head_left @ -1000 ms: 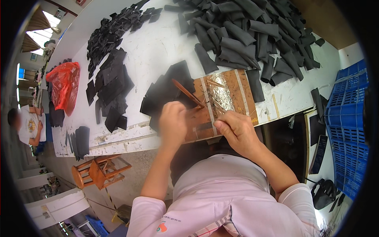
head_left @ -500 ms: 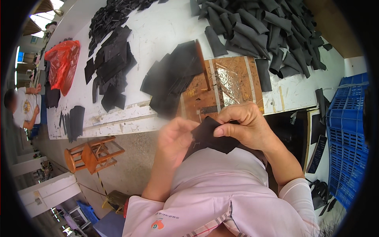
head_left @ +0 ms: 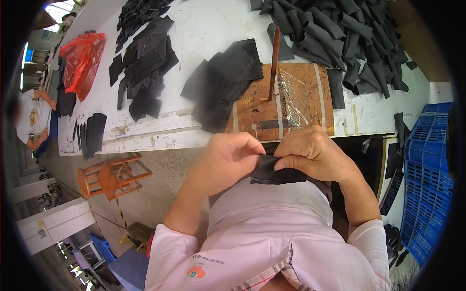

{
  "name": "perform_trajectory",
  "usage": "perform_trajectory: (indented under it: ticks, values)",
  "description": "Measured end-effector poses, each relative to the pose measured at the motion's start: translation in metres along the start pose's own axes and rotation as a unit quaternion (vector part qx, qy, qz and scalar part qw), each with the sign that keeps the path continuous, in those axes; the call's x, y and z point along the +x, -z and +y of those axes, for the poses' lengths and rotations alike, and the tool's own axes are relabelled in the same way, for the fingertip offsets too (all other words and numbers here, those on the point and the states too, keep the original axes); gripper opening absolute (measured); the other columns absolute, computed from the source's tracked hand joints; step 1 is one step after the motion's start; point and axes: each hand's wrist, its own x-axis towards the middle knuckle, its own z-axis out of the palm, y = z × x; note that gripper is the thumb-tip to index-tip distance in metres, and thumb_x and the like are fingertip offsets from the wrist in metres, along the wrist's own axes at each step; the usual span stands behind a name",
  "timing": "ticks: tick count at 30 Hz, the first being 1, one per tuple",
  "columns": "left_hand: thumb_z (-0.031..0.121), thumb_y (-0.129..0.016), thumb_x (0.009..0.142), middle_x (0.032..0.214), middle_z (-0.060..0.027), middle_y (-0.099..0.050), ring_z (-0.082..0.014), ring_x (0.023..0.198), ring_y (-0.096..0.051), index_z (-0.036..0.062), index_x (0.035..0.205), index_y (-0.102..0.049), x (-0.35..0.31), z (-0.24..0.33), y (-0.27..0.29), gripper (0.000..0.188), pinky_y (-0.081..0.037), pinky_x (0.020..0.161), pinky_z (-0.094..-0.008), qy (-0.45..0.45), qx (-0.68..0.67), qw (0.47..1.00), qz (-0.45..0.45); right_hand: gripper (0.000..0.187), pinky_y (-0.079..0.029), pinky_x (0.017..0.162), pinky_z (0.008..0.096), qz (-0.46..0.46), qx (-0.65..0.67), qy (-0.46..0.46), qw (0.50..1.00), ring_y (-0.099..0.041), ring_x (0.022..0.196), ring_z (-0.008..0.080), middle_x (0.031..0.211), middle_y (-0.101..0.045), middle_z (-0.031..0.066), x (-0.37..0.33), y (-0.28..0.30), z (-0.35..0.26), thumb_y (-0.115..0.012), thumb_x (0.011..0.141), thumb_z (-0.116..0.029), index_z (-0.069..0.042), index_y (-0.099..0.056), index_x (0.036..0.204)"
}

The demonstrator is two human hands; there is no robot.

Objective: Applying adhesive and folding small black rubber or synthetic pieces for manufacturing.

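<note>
The likeliest trouble lay in the grip: both hands held the black fabric piece (head_left: 284, 175) only near its upper edge, so a slack pinch could have let that edge slide out of line, and an uneven pull between the 2 hands could have skewed or creased it. Its lower part hung without support, so it might also have caught on the pale pink shirt (head_left: 267, 213) just behind it. The wooden stick (head_left: 274, 63) rising from the taped board (head_left: 306, 104) stood beyond the knuckles, and a careless lift of the fabric could have snagged on it. The piece was in front of the person's belly, just off the near edge of the counter (head_left: 187, 53), between the hands and partly below them. The left hand (head_left: 228, 160) was clamped on its upper left corner, thumb and fingertips pinched together; the right hand (head_left: 315, 154) was closed on its upper edge, thumb on the near face and fingers curled behind. Farther off, flat black pieces (head_left: 218, 80) overlapped the board's left side, and a heap of curled dark pieces (head_left: 340, 41) lay well apart from both hands.
</note>
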Motion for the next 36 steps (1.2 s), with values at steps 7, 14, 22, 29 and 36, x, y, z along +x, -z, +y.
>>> perform_trajectory:
  ticks: [7,14,22,29,36]
  values:
    - [0.0,-0.056,0.078,0.067,-0.0009,-0.057,-0.0043,0.055,-0.05,-0.002,0.082,-0.056,0.001,-0.01,-0.028,0.004,-0.04,0.048,-0.0176,-0.041,-0.064,0.979,0.191,0.023,-0.042,0.054,0.0327,0.339,-0.302,0.092,0.886,-0.052,0.063,0.0233,0.075,-0.052,0.0095,-0.003,-0.019,0.006,-0.07,0.061,-0.004,-0.001,-0.059,0.082]
    - [-0.002,-0.058,0.077,0.071,-0.0044,-0.061,-0.0053,0.059,-0.056,-0.0017,0.083,-0.056,0.009,-0.029,-0.047,0.007,-0.045,0.048,-0.0201,-0.224,0.098,0.925,0.292,0.02,-0.044,0.05,0.0284,0.297,-0.086,0.077,0.948,-0.054,0.06,0.0205,0.072,-0.054,0.0092,-0.001,-0.038,0.007,-0.069,0.061,0.0,0.001,-0.059,0.079]
    - [-0.009,-0.053,0.075,0.071,-0.0078,-0.056,-0.0035,0.041,-0.039,-0.0011,0.092,-0.051,0.022,-0.021,-0.037,0.018,-0.031,0.035,-0.0155,-0.082,-0.257,0.93,0.249,0.013,-0.045,0.053,0.0317,0.323,-0.273,0.078,0.903,-0.052,0.057,0.0239,0.07,-0.048,0.0093,0.01,-0.044,0.031,-0.058,0.066,0.001,0.0,-0.054,0.079]
    - [-0.008,-0.054,0.067,0.076,-0.0045,-0.053,-0.0024,0.048,-0.04,-0.0004,0.093,-0.049,0.023,-0.022,-0.027,0.028,-0.028,0.038,-0.0154,-0.022,-0.302,0.948,0.103,0.008,-0.035,0.05,0.0203,0.14,0.504,-0.201,0.829,-0.045,0.058,0.009,0.072,-0.052,0.0011,0.0,-0.027,0.031,-0.063,0.075,-0.005,0.0,-0.057,0.076]
    - [-0.011,-0.046,0.072,0.077,-0.0098,-0.058,-0.0015,0.044,-0.039,-0.0035,0.092,-0.048,0.03,-0.02,-0.042,0.021,-0.029,0.034,-0.0157,-0.18,-0.057,0.924,0.332,0.014,-0.035,0.054,0.0192,0.131,0.492,-0.138,0.849,-0.042,0.059,0.0074,0.064,-0.046,-0.0019,0.007,-0.033,0.036,-0.056,0.084,-0.018,-0.006,-0.052,0.076]
